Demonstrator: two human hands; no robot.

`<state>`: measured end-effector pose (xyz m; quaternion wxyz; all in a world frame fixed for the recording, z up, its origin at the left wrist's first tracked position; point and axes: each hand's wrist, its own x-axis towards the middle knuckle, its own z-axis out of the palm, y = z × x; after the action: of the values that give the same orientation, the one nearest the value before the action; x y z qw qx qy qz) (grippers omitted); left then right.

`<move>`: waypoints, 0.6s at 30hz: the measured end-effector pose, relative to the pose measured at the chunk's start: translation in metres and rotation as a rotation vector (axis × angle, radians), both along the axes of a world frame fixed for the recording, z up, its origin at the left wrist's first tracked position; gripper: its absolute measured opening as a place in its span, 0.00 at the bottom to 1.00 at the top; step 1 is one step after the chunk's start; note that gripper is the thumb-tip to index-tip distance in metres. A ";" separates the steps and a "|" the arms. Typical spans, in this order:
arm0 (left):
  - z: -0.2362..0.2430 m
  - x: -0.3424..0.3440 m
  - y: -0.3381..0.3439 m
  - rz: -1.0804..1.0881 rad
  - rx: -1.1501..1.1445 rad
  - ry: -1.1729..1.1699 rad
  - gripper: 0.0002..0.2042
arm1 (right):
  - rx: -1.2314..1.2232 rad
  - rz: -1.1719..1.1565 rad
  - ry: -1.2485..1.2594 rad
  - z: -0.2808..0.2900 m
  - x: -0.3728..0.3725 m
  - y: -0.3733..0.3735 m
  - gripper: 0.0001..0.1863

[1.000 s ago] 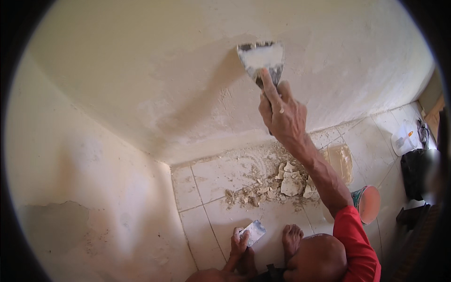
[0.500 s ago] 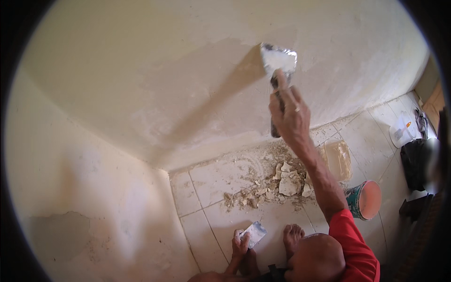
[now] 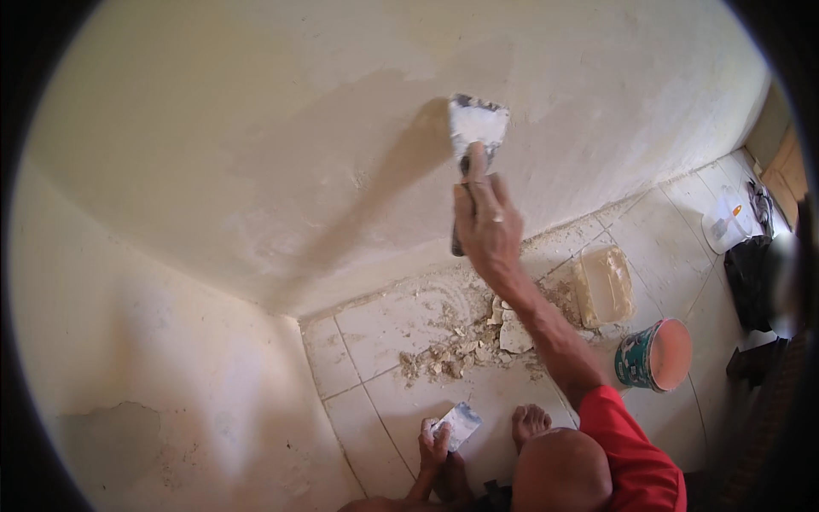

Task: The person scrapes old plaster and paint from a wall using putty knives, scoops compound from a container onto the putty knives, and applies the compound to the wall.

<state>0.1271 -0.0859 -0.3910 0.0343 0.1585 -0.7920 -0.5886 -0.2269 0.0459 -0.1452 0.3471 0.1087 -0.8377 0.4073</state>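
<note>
My right hand (image 3: 493, 224) is wrapped round the dark handle of a putty knife (image 3: 479, 124), its index finger stretched along toward the blade. White filler coats the face of the blade, which is at the pale wall (image 3: 341, 213), over a greyish-beige smoothed patch. Low down by my feet, my left hand (image 3: 432, 442) grips a second, smaller putty knife (image 3: 461, 424) with a whitish smeared blade. The handle of this one is hidden in the fingers.
Broken plaster (image 3: 514, 334) and crumbs lie along the wall's foot on the tiled floor (image 3: 388, 418). Right of my forearm are a rectangular tub (image 3: 607, 286) of beige paste and a green bucket (image 3: 633, 360). Farther right sit a translucent container (image 3: 721, 232) and a black bag (image 3: 747, 282).
My right hand has moved left and a little down along the wall with the putty knife. The left hand stays nearly where it was.
</note>
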 end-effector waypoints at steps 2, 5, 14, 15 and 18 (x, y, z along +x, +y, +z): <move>0.002 -0.004 0.005 -0.012 0.031 -0.041 0.16 | 0.013 -0.026 0.079 -0.032 -0.017 -0.017 0.36; -0.012 0.006 -0.004 0.005 0.027 -0.067 0.16 | 0.031 0.009 0.140 -0.043 -0.001 -0.028 0.36; -0.017 0.004 0.000 -0.006 0.014 -0.052 0.16 | -0.317 0.060 -0.136 0.030 0.023 0.033 0.32; -0.020 0.003 0.001 -0.001 0.037 -0.079 0.16 | -0.431 0.077 -0.215 0.041 0.017 0.029 0.32; -0.017 0.007 -0.005 0.006 0.044 -0.059 0.15 | -0.345 0.133 -0.149 0.040 0.007 -0.005 0.35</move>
<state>0.1344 -0.0907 -0.4075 0.0093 0.1789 -0.7791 -0.6008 -0.2202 0.0405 -0.1055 0.2698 0.0722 -0.7698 0.5740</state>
